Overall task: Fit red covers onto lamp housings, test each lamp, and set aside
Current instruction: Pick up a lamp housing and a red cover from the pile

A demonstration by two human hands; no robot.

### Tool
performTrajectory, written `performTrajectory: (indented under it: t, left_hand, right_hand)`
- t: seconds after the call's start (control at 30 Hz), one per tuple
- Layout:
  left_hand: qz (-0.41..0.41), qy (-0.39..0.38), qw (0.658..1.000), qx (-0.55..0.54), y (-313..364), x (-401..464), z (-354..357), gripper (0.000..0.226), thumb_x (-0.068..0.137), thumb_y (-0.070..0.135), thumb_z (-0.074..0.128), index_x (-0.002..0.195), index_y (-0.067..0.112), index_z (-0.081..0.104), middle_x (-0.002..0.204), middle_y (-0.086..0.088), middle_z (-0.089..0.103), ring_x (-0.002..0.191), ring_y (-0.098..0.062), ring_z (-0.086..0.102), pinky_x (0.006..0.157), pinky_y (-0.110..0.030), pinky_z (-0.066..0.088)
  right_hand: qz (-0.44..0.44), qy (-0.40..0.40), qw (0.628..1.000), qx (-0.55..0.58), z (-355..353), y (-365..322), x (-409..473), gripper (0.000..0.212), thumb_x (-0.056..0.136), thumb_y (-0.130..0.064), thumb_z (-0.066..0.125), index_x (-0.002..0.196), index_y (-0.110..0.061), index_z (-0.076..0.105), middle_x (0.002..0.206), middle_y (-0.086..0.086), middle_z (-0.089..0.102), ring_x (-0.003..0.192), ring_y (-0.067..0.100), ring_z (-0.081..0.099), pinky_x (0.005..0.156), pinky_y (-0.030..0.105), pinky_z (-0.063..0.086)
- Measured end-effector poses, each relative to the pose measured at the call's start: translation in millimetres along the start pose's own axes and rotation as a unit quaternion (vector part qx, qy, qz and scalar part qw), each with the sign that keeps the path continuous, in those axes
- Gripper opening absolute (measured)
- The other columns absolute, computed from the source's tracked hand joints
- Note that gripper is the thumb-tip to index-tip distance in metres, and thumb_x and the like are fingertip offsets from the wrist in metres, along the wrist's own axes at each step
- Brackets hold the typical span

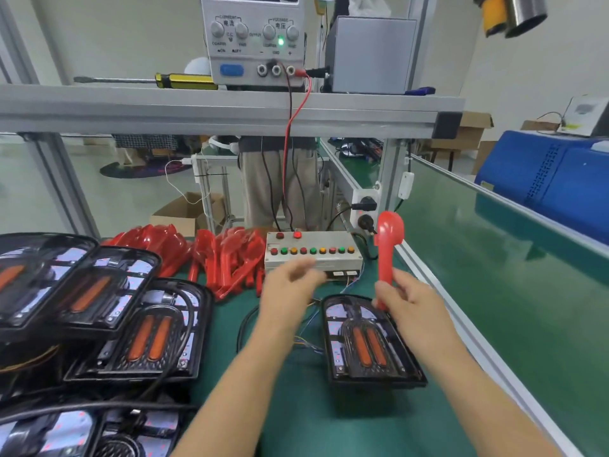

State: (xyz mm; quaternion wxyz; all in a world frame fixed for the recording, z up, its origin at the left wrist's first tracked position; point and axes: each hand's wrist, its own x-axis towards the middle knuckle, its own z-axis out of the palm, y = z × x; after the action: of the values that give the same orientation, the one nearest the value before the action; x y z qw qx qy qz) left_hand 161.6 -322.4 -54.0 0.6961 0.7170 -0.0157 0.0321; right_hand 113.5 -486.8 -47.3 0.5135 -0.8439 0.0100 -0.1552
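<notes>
A green mat covers the workbench [329, 423], with an aluminium shelf [230, 107] running across above it and a green conveyor belt [494, 258] along the right. On the shelf stands a power supply [252, 37], its green light on, with a red lead dropping to the bench; a yellow-handled screwdriver [158, 80] lies to its left. At the near left, a stack of black lamp housings [108, 311] overlaps in a heap with cables trailing. Farther back, a pile of red covers [211, 258] lies loose, and to its right sits a test box [313, 252] with a row of coloured buttons.

One lamp housing [365, 344] lies alone, near the middle, open side up, its two orange strips showing. Just above its far right corner the right hand [408, 301] holds a red cover [388, 255] upright, fingers wrapped around the narrow stem, the rounded head pointing up. The left hand [290, 291] hovers over the mat to the housing's left, fingers loosely spread and holding nothing; it is blurred.

The cover looks like thin moulded plastic: light, stiff, glossy and probably a little slippery, likely to scratch or crack if forced. The stem seems the sound place to hold it, while the free hand could steady the housing by its black rim.
</notes>
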Motion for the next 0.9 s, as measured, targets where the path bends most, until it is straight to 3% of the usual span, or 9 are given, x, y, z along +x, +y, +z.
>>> performTrajectory:
  t: [0.07,0.13,0.2,0.33,0.4,0.57,0.8,0.87,0.9]
  left_hand:
    - [-0.063,0.039,0.986,0.147,-7,27,-11,0.015,0.084,0.012,0.063,0.098,0.014,0.063,0.089,-0.002,0.062,0.085,-0.022,0.058,0.084,-0.037,0.051]
    - [-0.16,-0.039,0.955,0.247,-16,36,-5,0.012,0.088,0.02,0.061,0.093,0.009,0.058,0.083,-0.009,0.058,0.071,-0.024,0.055,0.073,-0.038,0.055]
    - [-0.234,-0.119,0.94,0.218,-23,40,7,0.02,0.088,0.025,0.063,0.089,0.007,0.055,0.076,-0.009,0.055,0.059,-0.022,0.051,0.06,-0.032,0.051]
    - [-0.209,-0.102,0.948,0.219,-36,48,20,0.021,0.086,0.017,0.062,0.076,0.009,0.046,0.067,-0.007,0.044,0.06,-0.021,0.043,0.062,-0.028,0.037]
    - [-0.219,-0.074,0.962,0.146,-37,49,19,0.019,0.091,0.016,0.057,0.077,0.008,0.047,0.066,-0.007,0.048,0.057,-0.02,0.046,0.058,-0.024,0.036]
    - [-0.226,-0.021,0.967,-0.113,-33,53,10,0.023,0.099,0.016,0.048,0.081,0.005,0.057,0.06,-0.008,0.065,0.045,-0.018,0.06,0.042,-0.021,0.046]
    - [-0.24,-0.031,0.929,-0.281,-27,38,-2,0.035,0.098,0.026,0.052,0.123,0.003,0.058,0.108,-0.018,0.068,0.08,-0.025,0.067,0.069,-0.035,0.057]
    - [-0.241,-0.033,0.926,-0.29,-26,32,-5,0.035,0.097,0.027,0.054,0.122,0.003,0.06,0.114,-0.019,0.067,0.089,-0.028,0.065,0.081,-0.039,0.055]
    - [-0.239,-0.034,0.925,-0.295,-27,29,-6,0.031,0.096,0.027,0.055,0.116,0.005,0.064,0.108,-0.017,0.07,0.089,-0.027,0.066,0.084,-0.04,0.054]
  right_hand:
    - [-0.011,-0.01,1.0,-0.026,-10,4,-5,0.021,0.098,-0.02,0.05,0.081,-0.03,0.057,0.063,-0.006,0.058,0.063,0.012,0.051,0.066,0.032,0.042]
    - [-0.015,-0.035,0.998,-0.047,-13,8,-15,0.018,0.098,-0.022,0.049,0.093,-0.038,0.056,0.064,-0.009,0.06,0.058,0.005,0.049,0.061,0.021,0.04]
    - [-0.007,-0.063,0.996,-0.061,-11,12,-25,0.016,0.098,-0.027,0.049,0.103,-0.042,0.051,0.07,-0.017,0.063,0.055,0.001,0.051,0.055,0.015,0.039]
    - [-0.009,-0.063,0.991,-0.116,-7,14,-38,0.012,0.099,-0.033,0.048,0.098,-0.045,0.05,0.082,-0.013,0.069,0.072,0.005,0.062,0.071,0.021,0.048]
    - [-0.021,-0.052,0.986,-0.157,-7,11,-41,0.009,0.1,-0.036,0.044,0.102,-0.043,0.048,0.081,-0.005,0.069,0.075,0.009,0.062,0.075,0.032,0.051]
    - [-0.086,-0.025,0.958,-0.274,4,-8,-51,0.022,0.101,-0.04,0.036,0.119,-0.036,0.048,0.092,-0.012,0.061,0.082,0.01,0.057,0.075,0.028,0.044]
    - [-0.096,-0.063,0.914,-0.39,36,-23,-66,0.055,0.104,-0.044,0.025,0.154,-0.029,0.007,0.141,-0.01,0.045,0.122,0.01,0.05,0.092,0.025,0.041]
    - [-0.143,-0.027,0.906,-0.396,42,-21,-73,0.066,0.092,-0.041,0.061,0.148,-0.015,0.037,0.121,-0.001,0.063,0.1,0.01,0.064,0.075,0.021,0.049]
    - [-0.16,-0.008,0.903,-0.4,46,-16,-77,0.067,0.072,-0.036,0.084,0.128,-0.008,0.061,0.096,0.001,0.071,0.078,0.011,0.068,0.057,0.021,0.05]
